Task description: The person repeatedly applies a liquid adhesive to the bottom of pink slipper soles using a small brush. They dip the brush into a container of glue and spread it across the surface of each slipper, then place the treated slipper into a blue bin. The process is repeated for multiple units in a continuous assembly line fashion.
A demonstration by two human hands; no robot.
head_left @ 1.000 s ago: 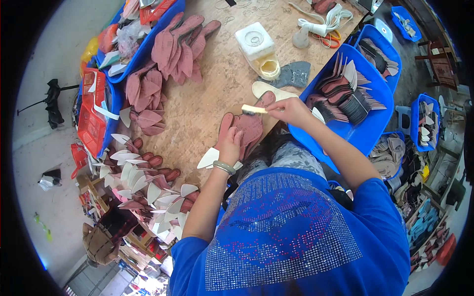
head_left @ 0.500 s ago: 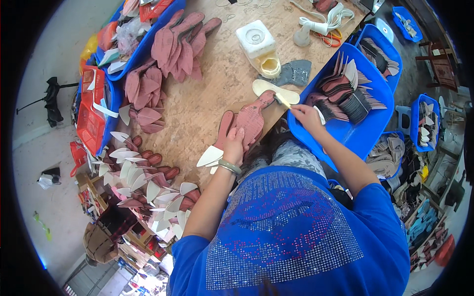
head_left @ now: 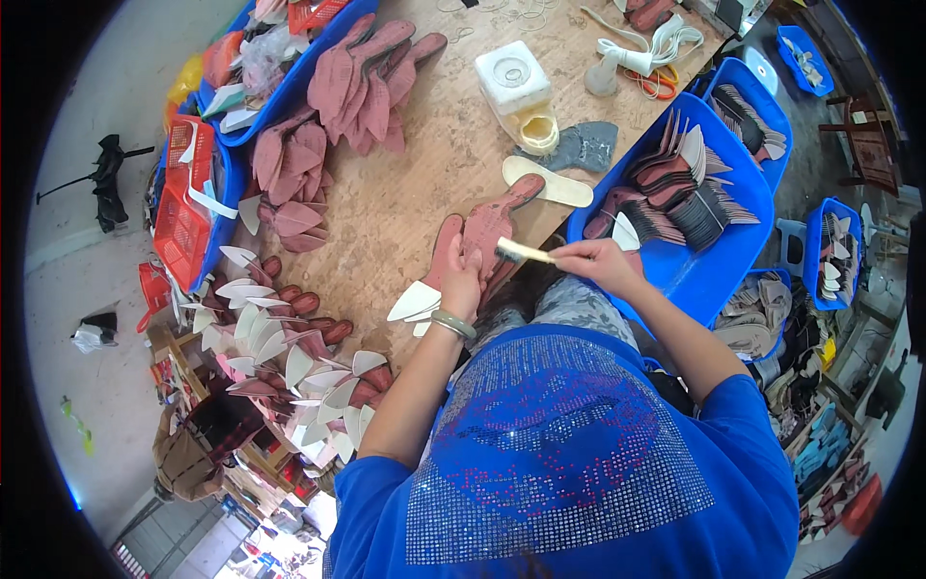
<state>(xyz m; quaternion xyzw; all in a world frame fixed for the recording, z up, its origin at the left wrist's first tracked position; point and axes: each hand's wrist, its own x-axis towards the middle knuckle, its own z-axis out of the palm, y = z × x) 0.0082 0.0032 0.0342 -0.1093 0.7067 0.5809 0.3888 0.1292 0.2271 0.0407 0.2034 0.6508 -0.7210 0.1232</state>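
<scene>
My left hand grips reddish-brown shoe insoles at the table's near edge, fingers over their upper face. White pointed pieces stick out below that hand, beside a second reddish insole. In my right hand is a small brush with a pale yellow handle. Its dark bristles are over the middle of the top insole; whether they touch it I cannot tell. Just beyond lies a pale, flat insole-shaped piece. A white plastic container with a cut, yellowish mouth rests on a dark grey scrap.
A blue bin with stacked insoles stands right of the table. Piles of reddish insoles and white-tipped ones line the left side. White cord lies at the back. Another person bends over at lower left.
My right hand has brought the brush back from the insole's far, narrow end to its middle, nearer my left hand. My left hand still grips the insoles.
</scene>
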